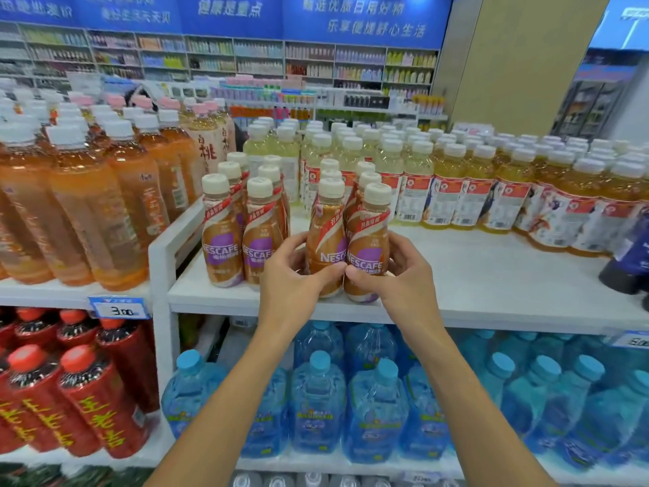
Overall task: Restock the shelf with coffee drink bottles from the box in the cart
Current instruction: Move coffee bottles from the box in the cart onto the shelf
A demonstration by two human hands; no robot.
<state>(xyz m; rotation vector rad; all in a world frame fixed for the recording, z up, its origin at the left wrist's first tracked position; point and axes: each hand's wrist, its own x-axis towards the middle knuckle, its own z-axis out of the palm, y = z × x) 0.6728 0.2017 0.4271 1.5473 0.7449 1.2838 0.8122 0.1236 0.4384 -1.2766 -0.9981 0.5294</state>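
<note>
Several brown Nescafe coffee bottles with cream caps stand on the white shelf (474, 275). Two rows stand at the left, the front ones being a bottle (221, 237) and its neighbour (261, 237). My left hand (295, 275) grips the front coffee bottle of the third row (326, 237) near its base. My right hand (397, 272) grips the front coffee bottle of the fourth row (372, 240). Both held bottles stand upright at the shelf's front edge, touching each other. The box and the cart are out of view.
Tall orange tea bottles (98, 212) fill the shelf to the left behind a white divider (161, 254). Yellow drink bottles (491, 184) line the back and right. Blue water jugs (316, 398) and red bottles (87, 398) sit on the shelf below. A dark object (628, 261) lies at the right edge.
</note>
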